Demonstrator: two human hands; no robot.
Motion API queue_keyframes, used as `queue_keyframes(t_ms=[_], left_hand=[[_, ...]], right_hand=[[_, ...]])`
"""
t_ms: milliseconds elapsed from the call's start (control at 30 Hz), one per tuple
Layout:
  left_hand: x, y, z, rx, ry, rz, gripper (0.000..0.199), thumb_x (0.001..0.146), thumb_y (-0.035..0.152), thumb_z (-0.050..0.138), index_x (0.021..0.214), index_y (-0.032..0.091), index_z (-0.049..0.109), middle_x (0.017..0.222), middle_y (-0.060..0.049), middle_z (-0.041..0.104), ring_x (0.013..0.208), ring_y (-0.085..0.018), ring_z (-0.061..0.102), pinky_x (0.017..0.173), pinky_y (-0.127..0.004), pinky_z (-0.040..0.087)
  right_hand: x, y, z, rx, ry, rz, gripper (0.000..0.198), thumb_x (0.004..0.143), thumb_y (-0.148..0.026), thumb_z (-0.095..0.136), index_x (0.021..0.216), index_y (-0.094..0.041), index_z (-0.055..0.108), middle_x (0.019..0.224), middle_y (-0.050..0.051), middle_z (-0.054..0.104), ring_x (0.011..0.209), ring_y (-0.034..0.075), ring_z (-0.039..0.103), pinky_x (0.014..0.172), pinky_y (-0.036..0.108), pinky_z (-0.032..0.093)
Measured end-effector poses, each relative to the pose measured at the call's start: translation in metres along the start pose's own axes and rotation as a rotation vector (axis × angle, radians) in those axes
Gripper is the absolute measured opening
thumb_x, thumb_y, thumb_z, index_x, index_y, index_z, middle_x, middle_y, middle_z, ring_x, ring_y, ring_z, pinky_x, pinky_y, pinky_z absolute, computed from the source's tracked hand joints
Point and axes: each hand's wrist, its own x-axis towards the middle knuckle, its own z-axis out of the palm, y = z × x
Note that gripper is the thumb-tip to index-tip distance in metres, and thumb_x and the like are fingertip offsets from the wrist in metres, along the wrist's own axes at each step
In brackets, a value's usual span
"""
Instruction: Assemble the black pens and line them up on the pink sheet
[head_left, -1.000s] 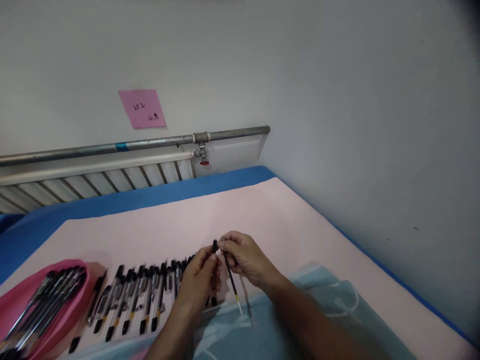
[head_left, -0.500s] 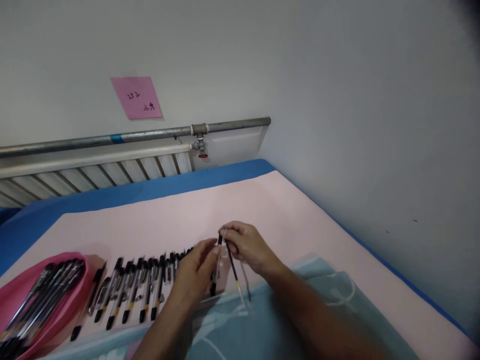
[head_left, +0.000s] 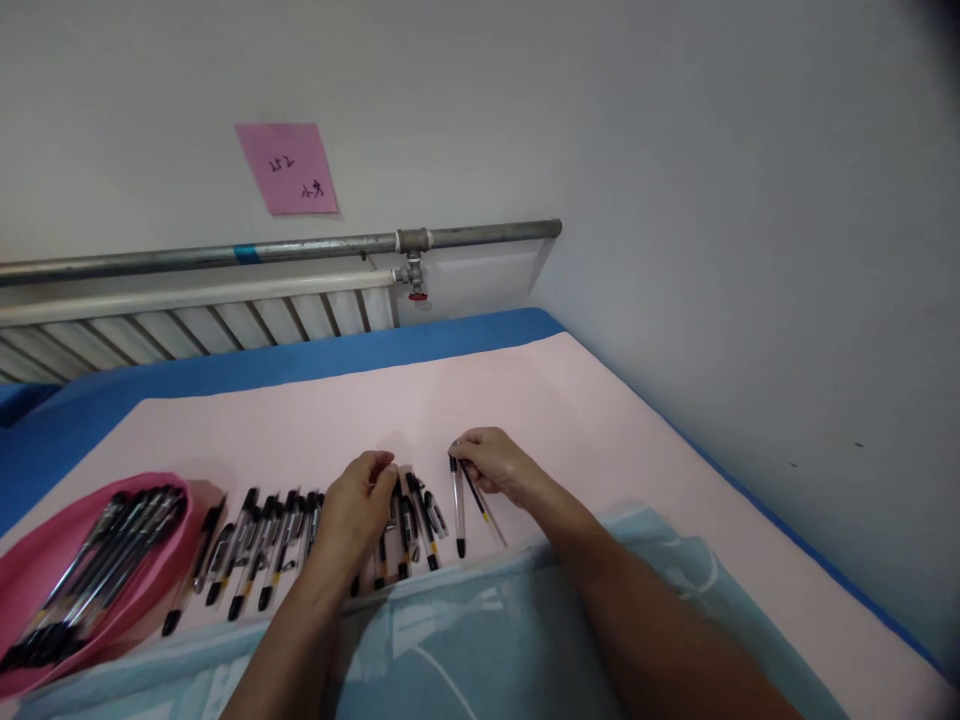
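Observation:
My right hand (head_left: 489,462) pinches a thin ink refill (head_left: 475,490), dark with a yellow band and a clear end, slanting down to the right. A clear pen barrel (head_left: 459,508) with black ends stands beside it, its top at the same fingertips. My left hand (head_left: 363,505) is over the row of pens, thumb and forefinger curled close together; whether anything is between them is hidden. Just right of that hand lie black-ended pens (head_left: 421,520) and a loose clear pen cap (head_left: 435,512). More pens (head_left: 251,550) with separate caps lie to its left.
A pink basin (head_left: 176,545) holding several pens stands at the left. Pale pink sheeting (head_left: 315,425) covers the blue-edged table. Light blue cloth (head_left: 480,650) lies along the near edge. A radiator (head_left: 225,325) and pipe (head_left: 322,247) run along the back wall; another wall rises at the right.
My left hand has moved left, away from the pen barrel and over the row of pens. My right hand keeps the refill, with the barrel at its fingertips. The view has shifted slightly.

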Motion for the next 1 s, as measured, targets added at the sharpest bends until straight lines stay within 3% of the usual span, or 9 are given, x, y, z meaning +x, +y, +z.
queue_keyframes(t_ms=[300,667,1000], left_hand=[[0.0,0.002,-0.001,0.062,-0.037,0.018,0.029,0.076,0.035,0.047,0.093,0.019,0.063,0.096,-0.007,0.067,0.089,-0.022,0.06,0.079,-0.032,0.043],[0.0,0.001,0.001,0.063,-0.076,0.005,0.031,0.077,0.036,0.046,0.095,0.017,0.062,0.095,-0.008,0.067,0.088,-0.022,0.06,0.078,-0.032,0.043],[-0.001,0.006,0.001,0.184,-0.128,0.034,0.031,0.079,0.034,0.042,0.097,0.017,0.061,0.095,-0.007,0.067,0.089,-0.019,0.059,0.08,-0.03,0.043]], right_hand=[[0.002,0.009,0.014,-0.137,-0.003,-0.014,0.007,0.067,-0.019,0.056,0.061,-0.016,0.059,0.031,-0.004,0.046,0.023,0.006,0.032,0.028,0.017,0.019],[-0.002,0.0,0.01,-0.302,0.163,-0.095,0.011,0.074,-0.017,0.051,0.071,-0.016,0.062,0.036,-0.004,0.048,0.028,0.007,0.039,0.032,0.018,0.027],[0.002,0.008,0.013,-0.613,0.187,-0.193,0.014,0.077,-0.019,0.051,0.078,-0.019,0.065,0.059,-0.002,0.061,0.047,0.007,0.054,0.05,0.017,0.038]])
